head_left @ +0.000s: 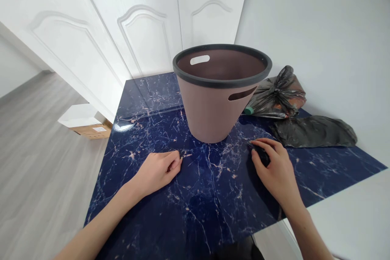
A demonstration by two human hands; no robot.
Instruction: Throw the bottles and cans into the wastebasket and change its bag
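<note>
Bin (210,109) upright on desk (146,130). Left hand (163,167), before bin: loosely fisted, nothing visible held. Right hand (276,168), right of bin: half-curled, hold unclear. Judged step: pause; next move likely calls for uncurling left hand.

Bright light, glare on tabletop (201,195) (a white patch), stretched edges

We count one left hand (161,168) and one right hand (276,168) on the near side, two in all. There is one bin (210,109) with two handle slots (240,94), one blue tabletop (198,207), two black plastic bags (319,131) at right, one box (91,131) at left and three far cabinet doors (146,36).
</note>
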